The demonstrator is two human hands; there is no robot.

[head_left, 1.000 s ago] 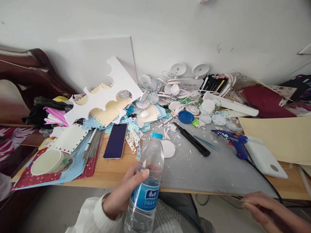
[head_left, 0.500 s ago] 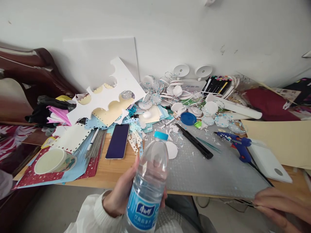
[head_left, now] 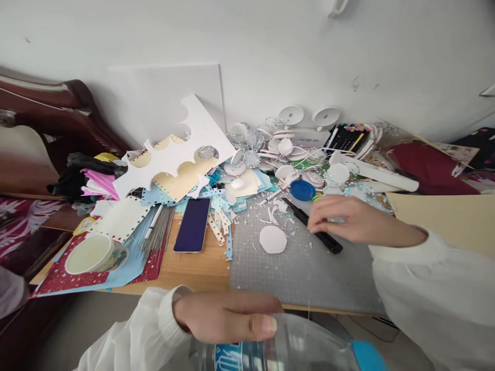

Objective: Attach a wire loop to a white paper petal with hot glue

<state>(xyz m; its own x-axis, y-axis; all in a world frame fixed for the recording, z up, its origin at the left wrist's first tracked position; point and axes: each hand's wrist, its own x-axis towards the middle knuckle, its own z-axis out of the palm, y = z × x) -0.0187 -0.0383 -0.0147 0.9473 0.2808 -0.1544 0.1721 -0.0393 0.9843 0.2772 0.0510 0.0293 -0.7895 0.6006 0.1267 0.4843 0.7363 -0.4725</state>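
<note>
My left hand is wrapped round a clear plastic water bottle with a blue label. The bottle lies tilted on its side at the lower edge of view, its blue cap pointing right. My right hand is over the grey cutting mat, thumb and fingers drawn together; whether anything is between them is hidden. Beneath its fingertips lies a black utility knife. A white foam disc rests on the mat to the left. My right forearm hides the glue gun's place.
White discs with beaded wire are heaped at the back. A phone, a paper cup and thin wires lie left. Beside the heap are a blue lid and markers. Cut foam board leans behind.
The bottle has tipped from upright to sideways in my left hand, its cap swinging right. My right hand has come from the lower right corner up over the knife.
</note>
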